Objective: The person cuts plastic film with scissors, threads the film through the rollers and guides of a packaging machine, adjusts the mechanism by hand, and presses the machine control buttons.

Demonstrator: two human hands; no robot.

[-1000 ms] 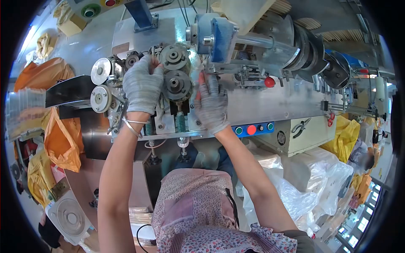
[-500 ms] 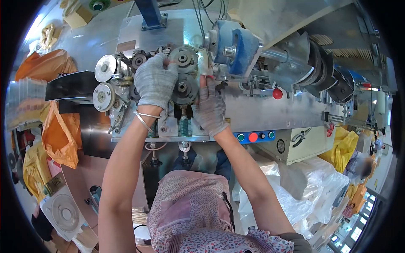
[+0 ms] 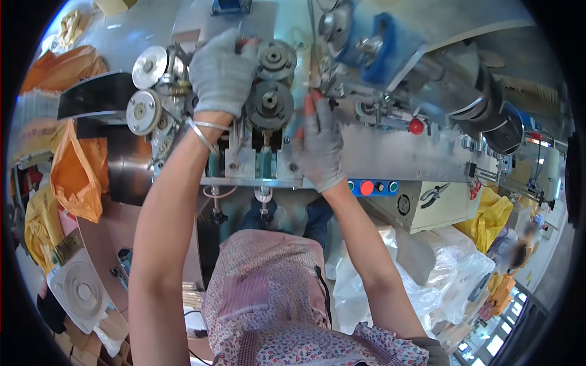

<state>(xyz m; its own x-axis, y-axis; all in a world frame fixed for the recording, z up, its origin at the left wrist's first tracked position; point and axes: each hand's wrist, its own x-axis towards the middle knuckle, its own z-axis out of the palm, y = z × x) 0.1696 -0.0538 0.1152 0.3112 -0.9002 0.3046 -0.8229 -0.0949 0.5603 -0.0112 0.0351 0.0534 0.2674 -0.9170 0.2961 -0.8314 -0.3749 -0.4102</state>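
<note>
My left hand [image 3: 223,76], in a grey knit glove with a bare thumb tip, reaches over the machine just left of two stacked dark metal rollers, the upper roller [image 3: 276,58] and the lower roller [image 3: 270,105]. Its fingers are bent and close together; whatever lies under them is hidden. On the right of the rollers, my right hand [image 3: 320,143] is in a similar glove with bare fingertips. Its fingers stretch forward, slightly apart, over a pale metal strip, and nothing shows in them. I cannot tell whether the fingertips touch the machine.
Two pale discs, one a round wheel [image 3: 150,66], sit left of my left hand. A blue machine part [image 3: 379,49] and a red knob [image 3: 415,125] are at the right. Along the front edge runs a blue button panel [image 3: 373,187]. Pliers [image 3: 433,194] lie on a cream box.
The view has shifted, so the machine appears higher. Relative to the rollers, my left hand has moved up and left. My right hand has drawn back rightward, its fingers more spread.
</note>
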